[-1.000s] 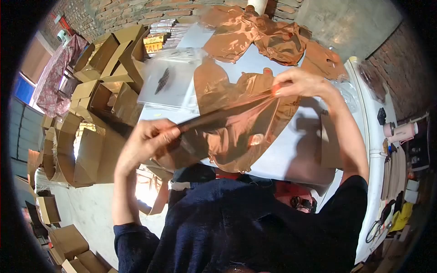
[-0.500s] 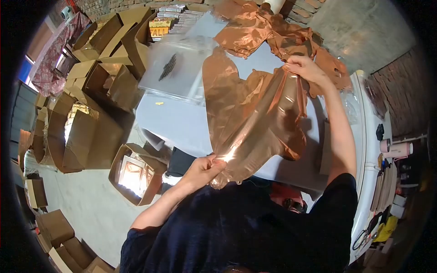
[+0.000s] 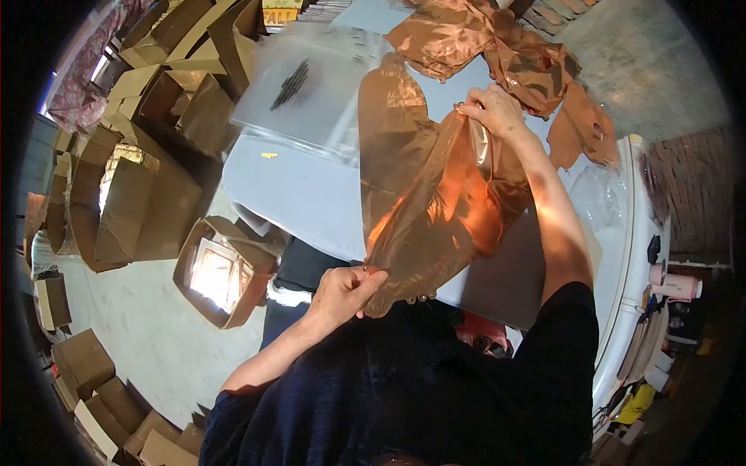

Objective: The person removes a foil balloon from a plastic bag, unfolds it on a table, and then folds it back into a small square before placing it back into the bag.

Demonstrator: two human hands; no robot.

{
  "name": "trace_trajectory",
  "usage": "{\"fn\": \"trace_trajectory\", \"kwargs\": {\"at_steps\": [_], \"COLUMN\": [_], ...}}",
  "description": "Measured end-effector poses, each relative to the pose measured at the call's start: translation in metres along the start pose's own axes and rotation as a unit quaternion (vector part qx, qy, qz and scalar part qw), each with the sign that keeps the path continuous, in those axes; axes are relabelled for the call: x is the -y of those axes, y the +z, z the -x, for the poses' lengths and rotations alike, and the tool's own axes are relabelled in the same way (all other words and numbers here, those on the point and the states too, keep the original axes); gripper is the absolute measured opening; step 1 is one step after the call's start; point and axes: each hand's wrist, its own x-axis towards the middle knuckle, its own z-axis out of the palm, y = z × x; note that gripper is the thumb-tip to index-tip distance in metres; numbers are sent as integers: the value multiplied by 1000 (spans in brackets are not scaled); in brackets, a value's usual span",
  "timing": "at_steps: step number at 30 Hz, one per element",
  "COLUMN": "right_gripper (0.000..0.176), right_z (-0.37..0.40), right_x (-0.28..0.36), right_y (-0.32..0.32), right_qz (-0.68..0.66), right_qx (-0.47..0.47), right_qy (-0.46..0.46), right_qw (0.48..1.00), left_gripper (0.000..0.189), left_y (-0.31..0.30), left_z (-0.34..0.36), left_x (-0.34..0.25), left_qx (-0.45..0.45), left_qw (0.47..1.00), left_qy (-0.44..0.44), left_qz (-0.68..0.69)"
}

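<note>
A flat, uninflated copper-coloured foil balloon [image 3: 435,233] hangs in loose folds between my two hands, above the pale tabletop [image 3: 287,194]. My left hand [image 3: 342,295] pinches its lower left edge, close to my body. Higher up and to the right, my right hand [image 3: 495,114] is closed on the upper edge, its fingers partly hidden by the thumb and foil. More crumpled copper foil balloons [image 3: 443,39] lie in a heap beyond my right hand. Left of the held balloon are clear plastic bags [image 3: 326,101] with a bundle of dark strips [image 3: 289,85] on them.
A small yellow piece [image 3: 269,155] lies on the table. Open cardboard boxes [image 3: 148,210] crowd the left side, and one box [image 3: 225,272] with shiny packets stands on the floor beside the table. A pink bottle [image 3: 676,285] is among items at far right.
My right hand has moved slightly left, its fingers more curled. The foil between my hands has shifted into new folds, and the view has shifted slightly.
</note>
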Motion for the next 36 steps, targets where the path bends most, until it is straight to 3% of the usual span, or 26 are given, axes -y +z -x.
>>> {"fn": "trace_trajectory", "kwargs": {"at_steps": [7, 10, 18, 22, 25, 28, 31, 36], "right_gripper": [36, 36, 34, 36, 24, 26, 39, 41], "right_z": [-4, -18, -17, -16, -16, -21, -28, -29], "right_x": [-8, -32, -37, -36, -31, -31, -33, -35], "right_y": [18, 31, 23, 15, 11, 14, 13, 15], "right_qz": [-36, -56, -118, -159, -168, -150, -120, -116], "right_qx": [-22, -1, 22, 49, 83, 92, 101, 72], "right_qy": [-11, -47, -114, -86, -85, -99, -115, -129], "right_qw": [999, 997, 986, 982, 979, 979, 981, 982], "left_gripper": [45, 39, 44, 43, 42, 40, 42, 34], "left_y": [-3, -4, -2, -3, -7, -16, -20, -21], "left_z": [0, -1, 4, 6, 6, 5, 5, 3], "left_x": [8, 6, 5, 4, 4, 9, 13, 15], "left_qx": [8, 14, 52, 85, 66, 40, 3, 39], "left_qw": [1000, 999, 996, 992, 994, 996, 998, 996], "left_qy": [-10, -49, -60, -83, -81, -85, -59, -51], "left_qz": [-1, 0, 39, 40, 22, 2, 18, 66]}}
